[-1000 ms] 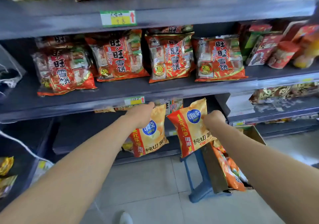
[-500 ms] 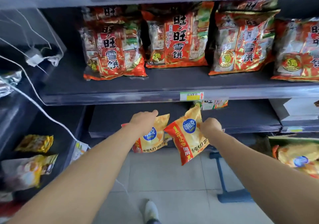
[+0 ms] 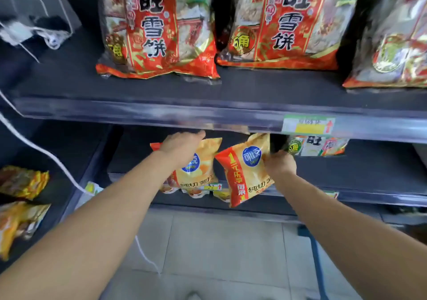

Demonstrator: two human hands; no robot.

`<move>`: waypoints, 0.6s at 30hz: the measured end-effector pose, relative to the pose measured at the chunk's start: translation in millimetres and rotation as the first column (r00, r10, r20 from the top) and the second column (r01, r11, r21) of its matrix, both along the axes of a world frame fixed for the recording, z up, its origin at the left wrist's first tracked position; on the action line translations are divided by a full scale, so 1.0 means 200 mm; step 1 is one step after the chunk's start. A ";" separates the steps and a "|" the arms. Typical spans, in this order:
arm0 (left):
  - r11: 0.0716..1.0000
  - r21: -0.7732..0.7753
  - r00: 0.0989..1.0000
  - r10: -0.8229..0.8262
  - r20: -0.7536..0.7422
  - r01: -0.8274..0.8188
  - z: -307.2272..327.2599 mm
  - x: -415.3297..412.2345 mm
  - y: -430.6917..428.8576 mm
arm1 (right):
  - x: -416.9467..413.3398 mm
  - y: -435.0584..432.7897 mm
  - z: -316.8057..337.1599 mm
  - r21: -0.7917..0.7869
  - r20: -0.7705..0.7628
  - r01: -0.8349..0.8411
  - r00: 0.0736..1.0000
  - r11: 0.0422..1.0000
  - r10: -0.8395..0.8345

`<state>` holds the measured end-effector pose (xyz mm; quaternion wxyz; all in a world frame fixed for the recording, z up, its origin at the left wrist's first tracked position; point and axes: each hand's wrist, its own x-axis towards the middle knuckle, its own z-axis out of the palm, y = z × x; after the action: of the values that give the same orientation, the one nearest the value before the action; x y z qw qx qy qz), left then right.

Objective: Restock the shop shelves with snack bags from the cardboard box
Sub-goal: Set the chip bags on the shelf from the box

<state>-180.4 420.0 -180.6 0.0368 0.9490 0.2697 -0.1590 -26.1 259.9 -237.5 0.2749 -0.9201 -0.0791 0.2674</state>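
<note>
Two hands, left hand and right hand, each grip a yellow chip bag before the lower shelf.

Dark grey shelving, pale tiled floor, white cable hanging left.

I'm looking at even, fairly bright light, soft on both forearms with no hard shadows on them. The floor tiles read pale and washed. Under the upper shelf it goes dark, and the lower shelf sits in deep shade toward its back. The clear strip along that upper shelf edge smears into streaks, with a dull sheen on it. The big red snack bags throw glare off their foil, and their print is soft. Wide-angle bending is plain: shelf lines tilt and bow toward the edges, and the yellow bags far left look mushy.
</note>
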 end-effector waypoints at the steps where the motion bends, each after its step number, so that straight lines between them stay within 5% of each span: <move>1: 1.000 0.009 0.999 0.023 0.030 -0.023 -0.05 0.01 0.03 | 0.03 0.04 -0.05 0.075 0.009 0.024 1.000 0.997 -0.025; 6: 0.994 0.103 0.985 0.022 0.170 -0.040 -0.25 0.12 0.19 | 0.15 0.22 -0.28 0.397 -0.035 0.138 0.990 0.907 -0.135; 11: 0.981 0.171 0.956 0.042 0.289 -0.095 -0.43 0.26 0.35 | 0.28 0.36 -0.45 0.469 0.175 0.157 0.948 0.869 -0.265; 18: 0.957 0.252 0.892 0.012 0.452 -0.141 -0.69 0.40 0.53 | 0.40 0.52 -0.64 0.677 0.205 0.132 0.911 0.724 -0.358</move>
<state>-100.2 525.5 -318.7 -0.0299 0.9442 0.3111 0.1037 52.9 363.2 -365.7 0.5927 -0.8002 -0.0863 0.0302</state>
